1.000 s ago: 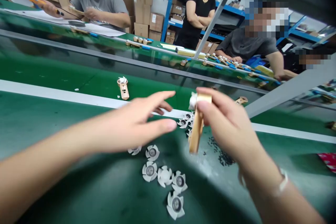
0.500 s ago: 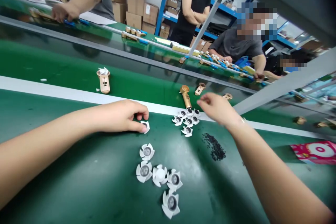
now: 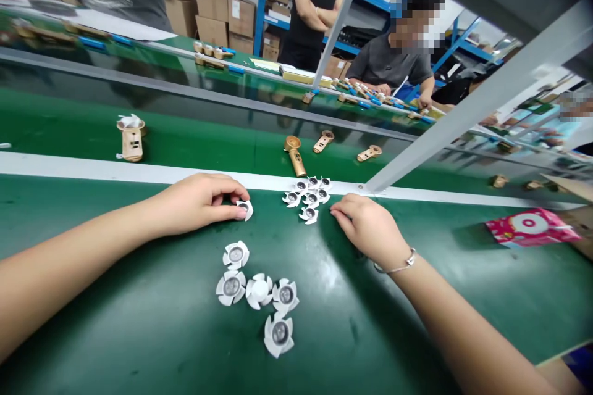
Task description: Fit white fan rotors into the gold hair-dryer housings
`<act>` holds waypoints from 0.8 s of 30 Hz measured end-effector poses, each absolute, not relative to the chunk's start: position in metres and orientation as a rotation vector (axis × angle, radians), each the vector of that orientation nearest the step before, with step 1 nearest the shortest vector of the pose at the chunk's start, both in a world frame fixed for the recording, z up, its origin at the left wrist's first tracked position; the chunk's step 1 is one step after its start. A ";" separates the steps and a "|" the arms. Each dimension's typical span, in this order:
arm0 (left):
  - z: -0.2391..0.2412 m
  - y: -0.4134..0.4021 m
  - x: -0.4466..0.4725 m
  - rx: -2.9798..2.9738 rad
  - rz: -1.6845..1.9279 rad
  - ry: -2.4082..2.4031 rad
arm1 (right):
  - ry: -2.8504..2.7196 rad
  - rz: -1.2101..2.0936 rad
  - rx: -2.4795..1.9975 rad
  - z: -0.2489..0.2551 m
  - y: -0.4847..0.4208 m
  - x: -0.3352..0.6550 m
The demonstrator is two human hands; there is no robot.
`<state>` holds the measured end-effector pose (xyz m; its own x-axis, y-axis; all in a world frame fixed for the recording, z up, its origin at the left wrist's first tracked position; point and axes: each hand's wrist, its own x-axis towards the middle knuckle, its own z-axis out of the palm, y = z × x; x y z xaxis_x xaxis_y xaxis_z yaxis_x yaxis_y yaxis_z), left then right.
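Observation:
My left hand (image 3: 208,200) pinches a small white fan blade wheel (image 3: 248,208) between thumb and fingertips, close to the green tabletop. My right hand (image 3: 370,225) is closed, thumb against forefinger; whatever is in the pinch, if anything, is too small to make out. Just left of its fingertips lies a cluster of white fan wheels (image 3: 311,199) with dark hubs. Nearer to me, several more fan wheels (image 3: 258,291) lie in a loose group, one with its white hub facing up. The small black pieces are mostly hidden behind my right hand.
Beyond the white strip (image 3: 83,168) lie a gold fan housing (image 3: 295,154), open housing halves (image 3: 323,142) and a housing (image 3: 131,139) with white blades. A slanted grey post (image 3: 417,129) rises at right, near a pink box (image 3: 532,226). Co-workers sit and stand across the line.
My right hand has come down and nearer from beside the housings to beside the fan wheel cluster, now covering the black pieces. My left hand keeps the fan wheel. The view has shifted right.

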<state>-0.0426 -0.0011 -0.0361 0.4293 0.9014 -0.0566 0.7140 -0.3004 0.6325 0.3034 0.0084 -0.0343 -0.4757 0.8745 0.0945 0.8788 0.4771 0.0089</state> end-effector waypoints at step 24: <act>0.012 -0.041 -0.010 1.887 0.556 1.178 | -2.354 0.545 -0.843 0.007 -0.042 0.190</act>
